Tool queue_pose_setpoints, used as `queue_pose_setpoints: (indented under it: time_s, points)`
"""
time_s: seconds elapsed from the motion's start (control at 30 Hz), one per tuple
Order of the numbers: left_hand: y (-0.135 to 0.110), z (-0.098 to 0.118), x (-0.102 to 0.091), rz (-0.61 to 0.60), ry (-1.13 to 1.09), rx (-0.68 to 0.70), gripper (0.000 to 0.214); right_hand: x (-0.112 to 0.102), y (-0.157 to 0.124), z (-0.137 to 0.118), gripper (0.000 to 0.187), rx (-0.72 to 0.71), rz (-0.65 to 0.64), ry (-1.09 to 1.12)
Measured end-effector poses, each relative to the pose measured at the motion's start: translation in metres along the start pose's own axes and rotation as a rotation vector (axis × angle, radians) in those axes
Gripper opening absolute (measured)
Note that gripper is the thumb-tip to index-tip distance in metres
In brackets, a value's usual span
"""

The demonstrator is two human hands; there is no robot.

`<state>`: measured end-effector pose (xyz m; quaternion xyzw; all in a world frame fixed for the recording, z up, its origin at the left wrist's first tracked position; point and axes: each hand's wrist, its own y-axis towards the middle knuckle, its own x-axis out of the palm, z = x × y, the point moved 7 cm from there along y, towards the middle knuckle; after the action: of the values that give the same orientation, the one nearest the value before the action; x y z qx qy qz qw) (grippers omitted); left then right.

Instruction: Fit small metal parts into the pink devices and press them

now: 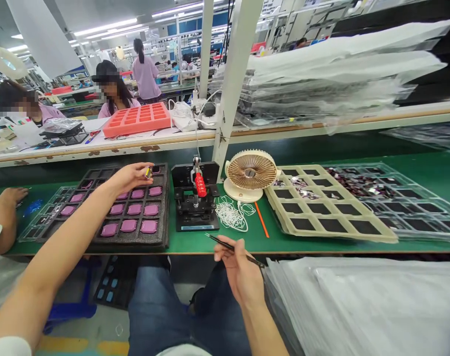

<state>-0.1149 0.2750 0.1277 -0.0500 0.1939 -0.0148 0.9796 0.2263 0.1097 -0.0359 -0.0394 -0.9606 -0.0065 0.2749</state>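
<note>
My left hand (130, 176) reaches over the black foam tray (161, 232) and pinches a small yellowish part (148, 172) between thumb and fingertips. The tray holds several purple pads (129, 225) in rows. My right hand (238, 267) hovers at the bench's front edge, closed round thin black tweezers (221, 242) whose tip points left. A black press jig with a red handle (199, 184) stands between the two hands, just right of the tray.
A small beige fan (250, 173), a tangle of white cord (230, 213) and an orange stick (261, 219) lie right of the jig. Beige compartment tray (373, 232) and clear trays (413, 198) fill the right. A co-worker's hand (10, 195) rests far left. Plastic sheets (358, 301) cover the lower right.
</note>
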Motion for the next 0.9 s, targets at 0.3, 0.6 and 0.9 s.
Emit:
queue_pose_setpoints:
  time_s: [0.3,0.6,0.9]
  points:
    - [-0.173,-0.027,0.093,-0.058,-0.602,-0.007,0.044,0.086,-0.035,-0.055,0.046,-0.651,-0.350,-0.385]
    - [-0.206,-0.041,0.146,-0.096,-0.428,-0.069,0.040,0.107,-0.051,-0.053,0.058,-0.765,-0.524,-0.475]
    - [-0.202,-0.046,0.153,-0.024,-0.547,-0.164,0.035,0.093,-0.055,-0.053,0.063,-0.719,-0.522,-0.543]
